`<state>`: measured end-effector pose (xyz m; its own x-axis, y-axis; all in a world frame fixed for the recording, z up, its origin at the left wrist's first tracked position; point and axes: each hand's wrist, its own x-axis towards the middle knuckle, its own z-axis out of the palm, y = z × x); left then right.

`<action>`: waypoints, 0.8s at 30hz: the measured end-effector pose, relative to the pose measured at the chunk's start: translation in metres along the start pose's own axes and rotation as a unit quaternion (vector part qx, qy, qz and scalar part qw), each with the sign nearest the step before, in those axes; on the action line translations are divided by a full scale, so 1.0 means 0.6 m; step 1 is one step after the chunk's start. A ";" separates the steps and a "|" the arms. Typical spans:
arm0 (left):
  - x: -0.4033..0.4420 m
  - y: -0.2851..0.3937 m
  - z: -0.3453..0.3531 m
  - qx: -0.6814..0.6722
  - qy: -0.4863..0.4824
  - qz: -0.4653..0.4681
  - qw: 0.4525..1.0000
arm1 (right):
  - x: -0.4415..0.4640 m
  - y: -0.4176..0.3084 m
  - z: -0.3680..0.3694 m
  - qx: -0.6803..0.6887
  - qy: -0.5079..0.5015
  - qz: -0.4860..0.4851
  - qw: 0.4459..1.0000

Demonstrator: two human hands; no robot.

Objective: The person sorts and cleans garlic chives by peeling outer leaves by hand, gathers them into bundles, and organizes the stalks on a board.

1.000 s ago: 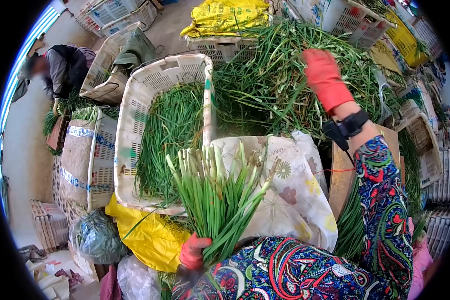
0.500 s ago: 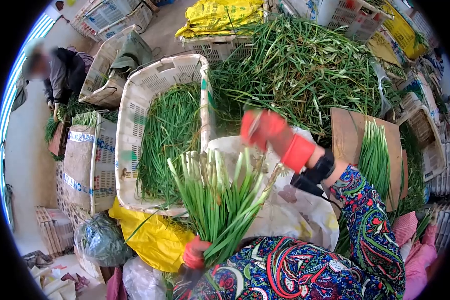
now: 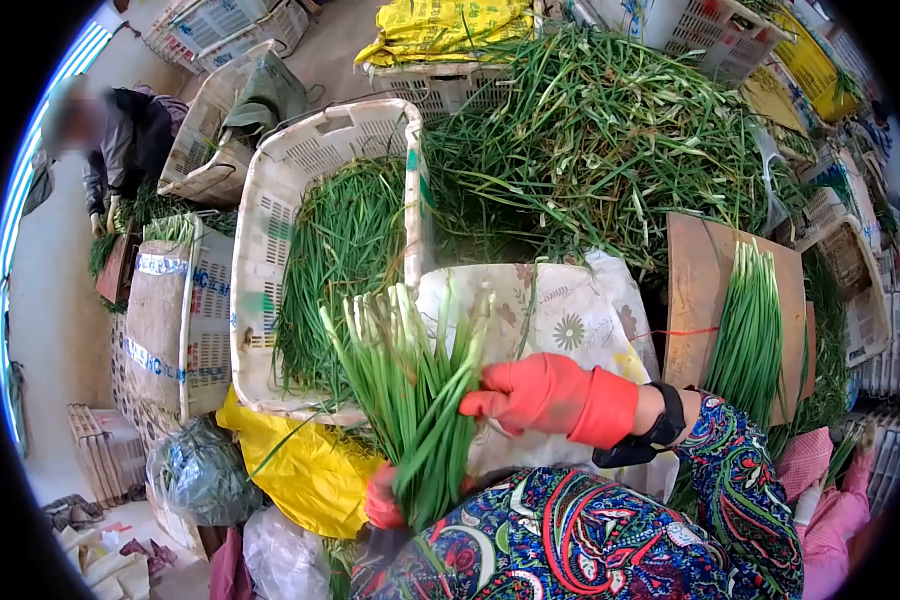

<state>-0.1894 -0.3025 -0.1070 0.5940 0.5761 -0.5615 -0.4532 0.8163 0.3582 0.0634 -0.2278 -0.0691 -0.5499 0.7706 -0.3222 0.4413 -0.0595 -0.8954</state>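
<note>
My left hand [image 3: 383, 497], in a red glove, is closed around the lower, leafy end of a bunch of garlic chives [image 3: 410, 400]. The pale stem ends fan upward, some of them brownish. My right hand [image 3: 545, 395], also red-gloved, has its fingers curled against the right side of the bunch, pinching stalks there; its fingertips are partly hidden. Beneath the hands lies a pale flower-patterned sheet [image 3: 570, 310]. A neat bundle of chives [image 3: 750, 330] rests on a brown board [image 3: 688, 300] to the right.
A white plastic crate [image 3: 418, 230] with loose greens stands ahead left. Behind the sheet rises a large heap of chives [image 3: 610, 140]. Yellow plastic [image 3: 300, 470] and a clear bag [image 3: 205, 480] lie at the lower left. Another person [image 3: 130, 140] works at the far left.
My right hand has come down from above the sheet to the side of the bunch and closed on it. The bunch has shifted slightly left, its stems closer together.
</note>
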 end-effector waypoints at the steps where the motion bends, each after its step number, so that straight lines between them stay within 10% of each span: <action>1: -0.007 -0.003 0.009 -0.035 0.019 0.022 0.999 | 0.000 0.000 0.008 -0.050 0.036 -0.046 0.997; 6: -0.001 -0.012 -0.026 -0.208 -0.117 -0.034 0.970 | -0.011 -0.022 0.023 -0.240 0.065 -0.266 0.931; 9: 0.009 -0.004 -0.013 -0.144 -0.084 -0.010 0.986 | -0.010 -0.012 0.070 -0.312 -0.137 -0.254 0.905; 13: 0.001 -0.026 -0.068 -0.060 -0.048 -0.010 0.997 | -0.014 -0.027 -0.009 -0.236 -0.131 -0.283 0.920; 16: -0.004 -0.023 -0.049 -0.071 -0.028 0.018 0.997 | -0.015 0.015 -0.155 -0.098 0.108 -0.326 0.934; 20: 0.007 -0.024 -0.052 -0.107 -0.036 0.020 0.993 | -0.018 -0.037 -0.152 0.280 0.215 -0.096 0.931; 24: -0.003 -0.021 -0.040 -0.095 -0.022 0.001 0.995 | 0.022 -0.063 -0.052 0.349 0.064 0.094 0.930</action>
<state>-0.2007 -0.3145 -0.1283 0.6200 0.5822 -0.5260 -0.5692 0.7952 0.2092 0.0619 -0.1955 -0.0301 -0.4015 0.7712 -0.4940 -0.0710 -0.5640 -0.8227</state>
